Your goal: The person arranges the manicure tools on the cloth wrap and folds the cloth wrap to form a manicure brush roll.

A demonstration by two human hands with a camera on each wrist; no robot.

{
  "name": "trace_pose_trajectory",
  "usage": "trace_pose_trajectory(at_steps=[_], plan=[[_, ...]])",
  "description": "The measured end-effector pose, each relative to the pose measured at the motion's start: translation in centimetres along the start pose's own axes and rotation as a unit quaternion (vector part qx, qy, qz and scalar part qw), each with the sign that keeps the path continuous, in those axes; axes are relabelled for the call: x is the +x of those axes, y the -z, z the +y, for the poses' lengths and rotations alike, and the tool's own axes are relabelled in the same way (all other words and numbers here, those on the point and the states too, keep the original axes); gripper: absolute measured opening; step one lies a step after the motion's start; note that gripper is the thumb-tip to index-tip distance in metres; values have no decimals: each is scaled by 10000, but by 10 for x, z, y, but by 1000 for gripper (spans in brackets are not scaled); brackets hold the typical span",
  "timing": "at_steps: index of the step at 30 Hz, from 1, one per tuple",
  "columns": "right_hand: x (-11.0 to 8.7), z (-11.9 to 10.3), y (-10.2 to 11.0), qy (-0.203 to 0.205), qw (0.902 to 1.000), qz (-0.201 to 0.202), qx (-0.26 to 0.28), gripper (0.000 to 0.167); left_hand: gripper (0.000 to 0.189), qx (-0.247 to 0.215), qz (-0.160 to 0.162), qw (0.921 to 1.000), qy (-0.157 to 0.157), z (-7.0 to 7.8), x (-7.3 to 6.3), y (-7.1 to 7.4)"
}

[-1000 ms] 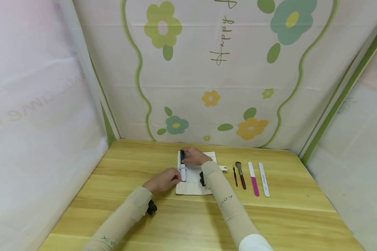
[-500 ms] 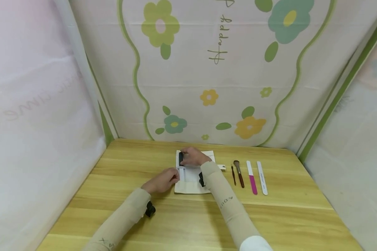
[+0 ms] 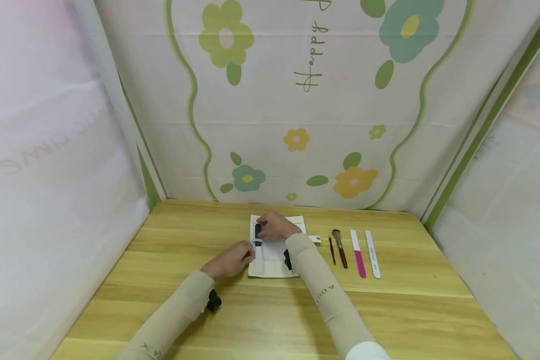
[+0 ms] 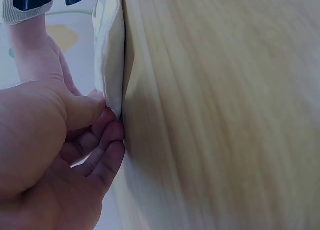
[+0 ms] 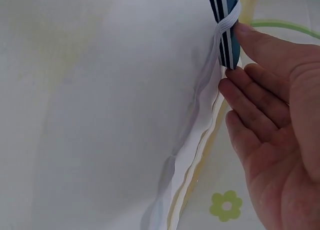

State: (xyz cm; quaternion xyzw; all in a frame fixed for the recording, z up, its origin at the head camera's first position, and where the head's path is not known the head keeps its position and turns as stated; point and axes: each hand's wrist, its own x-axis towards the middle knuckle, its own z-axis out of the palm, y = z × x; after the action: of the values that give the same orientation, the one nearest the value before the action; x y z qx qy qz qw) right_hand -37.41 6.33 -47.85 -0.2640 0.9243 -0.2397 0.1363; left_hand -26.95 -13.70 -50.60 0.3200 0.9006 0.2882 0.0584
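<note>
Here, a slim black-and-white bar sits under a white elastic loop on a cream fabric case. The right hand, loosely curled, pinches its far end; the left hand, fingers bent, pinches the case's edge. Rightward lies a brown-handled brush.

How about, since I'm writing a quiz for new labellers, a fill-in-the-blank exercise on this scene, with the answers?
In the head view, the left hand pinches the case by its ____ edge.
There, the tool in the right hand is white below and ____ above.
The two-coloured file beside the brush is white and ____.
The white file lies to the two-coloured file's ____.
Missing words: left; black; pink; right.
</note>
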Motion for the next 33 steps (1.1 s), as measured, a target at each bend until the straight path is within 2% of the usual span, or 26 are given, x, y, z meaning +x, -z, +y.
trace_pose_trajectory(at_steps=[7, 13, 20, 23, 27, 30, 33], plan=[[-11, 2, 9, -3, 9997, -53, -230, 55, 12, -276, -112, 9995, -38, -2, 5, 3], [-33, 18, 37, -126, 9980, 0, -617, 57, 8, -406, -243, 9988, 157, 1, 12, 15], [-78, 61, 73, 204, 9958, 202, -874, 29, 8, -282, -113, 9991, 289, 7, 26, 25], [-104, 81, 86, 86, 9955, 283, -902, 33, 13, -194, -75, 9991, 358, 7, 34, 25], [-134, 107, 99, -134, 9948, 364, -938, 41, 14, 1, 15, 9997, 244, 6, 46, 22], [-150, 127, 105, -239, 9937, 353, -1033, 26, 15, 226, 68, 9996, 161, 5, 55, 19], [-166, 145, 108, -437, 9924, 332, -1101, 26, 17, 296, 101, 9993, 185, 9, 62, 17]])
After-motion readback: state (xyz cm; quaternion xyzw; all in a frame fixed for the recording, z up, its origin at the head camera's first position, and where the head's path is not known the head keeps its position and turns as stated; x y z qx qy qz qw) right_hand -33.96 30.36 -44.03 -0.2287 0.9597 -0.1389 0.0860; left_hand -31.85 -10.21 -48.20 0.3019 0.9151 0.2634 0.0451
